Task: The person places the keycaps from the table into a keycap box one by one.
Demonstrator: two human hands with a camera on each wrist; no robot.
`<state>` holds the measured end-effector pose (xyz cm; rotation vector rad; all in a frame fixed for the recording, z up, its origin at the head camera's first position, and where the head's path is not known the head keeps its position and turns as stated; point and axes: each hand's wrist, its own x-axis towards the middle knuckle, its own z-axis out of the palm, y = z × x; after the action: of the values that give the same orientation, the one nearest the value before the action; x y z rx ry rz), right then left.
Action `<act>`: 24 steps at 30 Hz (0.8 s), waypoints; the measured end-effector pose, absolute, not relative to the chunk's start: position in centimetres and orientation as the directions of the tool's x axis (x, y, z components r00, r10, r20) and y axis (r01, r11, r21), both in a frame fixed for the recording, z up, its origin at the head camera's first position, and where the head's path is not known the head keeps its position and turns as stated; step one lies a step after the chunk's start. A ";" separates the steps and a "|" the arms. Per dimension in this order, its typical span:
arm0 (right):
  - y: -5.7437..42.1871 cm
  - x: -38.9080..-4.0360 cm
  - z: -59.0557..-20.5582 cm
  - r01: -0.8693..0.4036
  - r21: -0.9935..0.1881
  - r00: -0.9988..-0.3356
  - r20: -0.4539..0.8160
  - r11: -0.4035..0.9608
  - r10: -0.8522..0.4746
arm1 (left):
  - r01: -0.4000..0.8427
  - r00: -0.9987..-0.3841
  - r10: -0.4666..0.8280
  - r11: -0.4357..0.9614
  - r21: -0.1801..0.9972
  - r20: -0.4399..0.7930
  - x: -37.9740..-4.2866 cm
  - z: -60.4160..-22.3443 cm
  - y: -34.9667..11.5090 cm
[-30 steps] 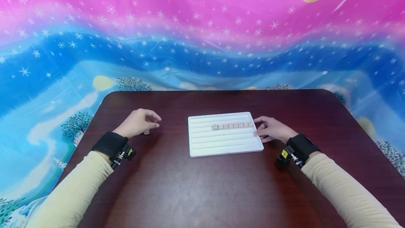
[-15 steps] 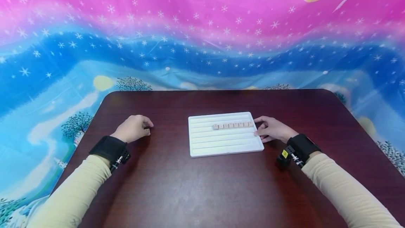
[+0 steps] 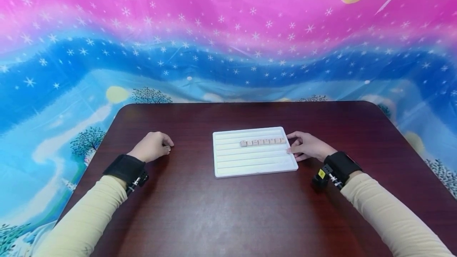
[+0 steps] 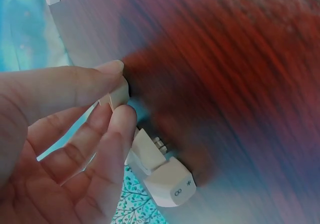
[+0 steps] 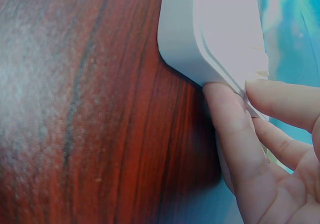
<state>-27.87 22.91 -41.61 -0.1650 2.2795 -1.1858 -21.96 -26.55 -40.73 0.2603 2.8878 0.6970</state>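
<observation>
The dark reddish-brown, wood-grained table (image 3: pixel 228 217) carries a flat, rectangular white tray with ridged channels (image 3: pixel 232 158), set midway between its left and right edges. The person's right hand (image 3: pixel 308 146) pinches the tray's right edge, thumb on the rim. The left hand (image 3: pixel 151 146), near the table's left edge and well apart from the tray, is narrowed to a pinch. A row of small, boxy, pale beige keycaps (image 3: pixel 263 142) fills one channel in the tray's far half, from the right edge to past the middle; that stretch looks done, while the channel's left end and the nearer channels are bare. Beside the left fingers, two loose off-white keycaps (image 4: pixel 175 183) appear to lie on the table, one marked "8" and "*", seemingly yet to be placed. Between thumb and fingertip sits a single cream keycap (image 4: pixel 119 94), also not yet in the tray.
</observation>
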 end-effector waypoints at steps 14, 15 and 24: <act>22.9 -28.1 -41.6 0.141 -0.779 -0.838 -0.422 0.611 -0.345 | 0.131 -0.977 0.198 0.841 0.524 -0.074 -22.3 -40.1 -26.2; 22.9 -28.1 -41.6 0.141 -0.779 -0.839 -0.422 0.611 -0.345 | 0.128 -0.978 0.196 0.837 0.532 -0.073 -22.3 -40.0 -26.2; 23.0 -27.9 -41.7 0.150 -0.787 -0.833 -0.427 0.598 -0.352 | 0.065 -0.983 0.159 0.771 0.633 -0.094 -22.2 -39.5 -25.5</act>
<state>-27.88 22.99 -41.72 -0.1596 2.2704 -1.1891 -22.19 -25.53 -39.46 0.1792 2.8217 1.0007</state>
